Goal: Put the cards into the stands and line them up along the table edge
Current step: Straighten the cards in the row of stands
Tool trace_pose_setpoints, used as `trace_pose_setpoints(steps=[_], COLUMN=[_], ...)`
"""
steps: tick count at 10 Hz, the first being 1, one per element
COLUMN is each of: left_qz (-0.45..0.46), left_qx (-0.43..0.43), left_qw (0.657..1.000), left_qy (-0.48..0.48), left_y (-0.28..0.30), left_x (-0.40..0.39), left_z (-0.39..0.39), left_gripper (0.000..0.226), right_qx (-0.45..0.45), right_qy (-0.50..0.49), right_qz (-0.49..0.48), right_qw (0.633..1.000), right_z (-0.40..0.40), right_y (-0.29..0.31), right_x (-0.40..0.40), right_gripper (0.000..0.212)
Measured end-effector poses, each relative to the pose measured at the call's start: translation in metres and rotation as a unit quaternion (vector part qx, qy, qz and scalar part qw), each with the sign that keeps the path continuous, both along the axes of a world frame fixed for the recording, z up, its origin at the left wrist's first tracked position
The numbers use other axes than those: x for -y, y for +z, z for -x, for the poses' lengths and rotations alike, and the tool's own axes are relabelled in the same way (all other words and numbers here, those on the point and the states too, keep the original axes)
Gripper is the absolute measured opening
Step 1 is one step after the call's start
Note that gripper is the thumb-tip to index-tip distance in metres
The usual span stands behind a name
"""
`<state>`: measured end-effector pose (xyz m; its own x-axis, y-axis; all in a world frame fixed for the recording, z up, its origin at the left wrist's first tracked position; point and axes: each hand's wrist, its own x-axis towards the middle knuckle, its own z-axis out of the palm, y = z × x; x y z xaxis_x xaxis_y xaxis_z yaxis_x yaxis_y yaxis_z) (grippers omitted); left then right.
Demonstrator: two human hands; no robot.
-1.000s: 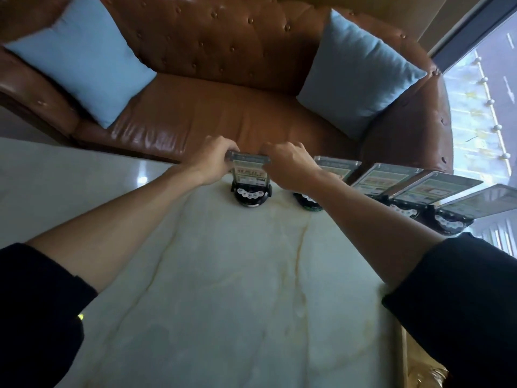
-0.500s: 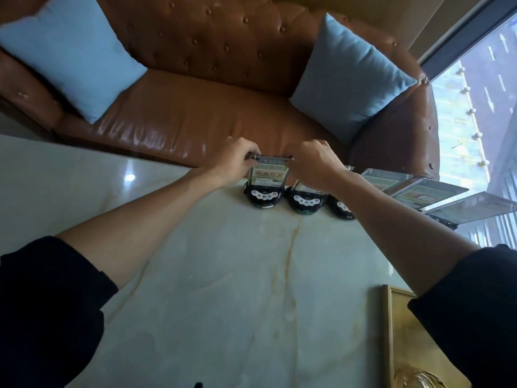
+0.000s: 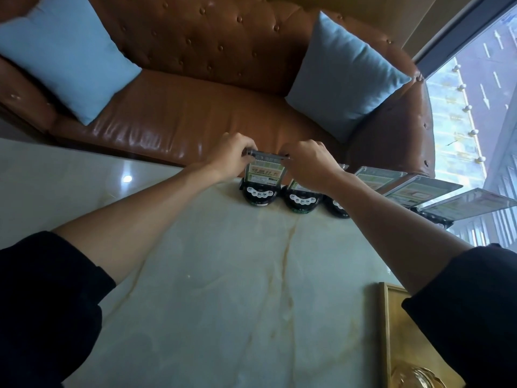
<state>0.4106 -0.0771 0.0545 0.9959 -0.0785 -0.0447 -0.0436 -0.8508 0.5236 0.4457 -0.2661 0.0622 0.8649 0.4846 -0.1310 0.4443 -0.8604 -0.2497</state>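
Observation:
A row of black round stands with clear card holders runs along the far edge of the pale marble table (image 3: 223, 289). The leftmost stand (image 3: 258, 195) carries a green and orange card (image 3: 264, 172) standing upright. My left hand (image 3: 233, 156) pinches the card's top left corner and my right hand (image 3: 310, 161) pinches its top right corner. A second stand (image 3: 302, 201) sits right beside it, its card partly hidden by my right wrist. Further cards (image 3: 419, 190) lean in stands to the right; one stand is mostly hidden behind my right forearm.
A brown leather sofa (image 3: 195, 116) with two light blue cushions (image 3: 67, 54) stands just beyond the table's far edge. A gold-framed tray (image 3: 391, 331) with a brass object sits at the near right. A window wall is on the right.
The leftmost stand and card has slid right and now sits close beside the second stand. Both hands have stayed on the card's top corners.

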Motion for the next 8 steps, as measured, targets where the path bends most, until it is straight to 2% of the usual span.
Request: trace_pose_setpoints(steps=[5, 7, 8], left_qz=[0.009, -0.014, -0.018], left_qx=[-0.017, -0.028, -0.048], left_qw=[1.000, 0.999, 0.999], left_qy=[-0.010, -0.010, -0.006], left_y=[0.001, 0.008, 0.018], left_x=[-0.008, -0.003, 0.006], left_z=[0.004, 0.012, 0.023], left_gripper=[0.017, 0.045, 0.064], right_qx=[-0.013, 0.003, 0.032], right_qy=[-0.019, -0.032, -0.054], right_qz=[0.006, -0.020, -0.043], right_qw=[1.000, 0.999, 0.997], right_z=[0.000, 0.009, 0.024], right_y=[-0.001, -0.001, 0.007], right_x=[0.000, 0.014, 0.037], right_gripper=[0.028, 0.020, 0.028])
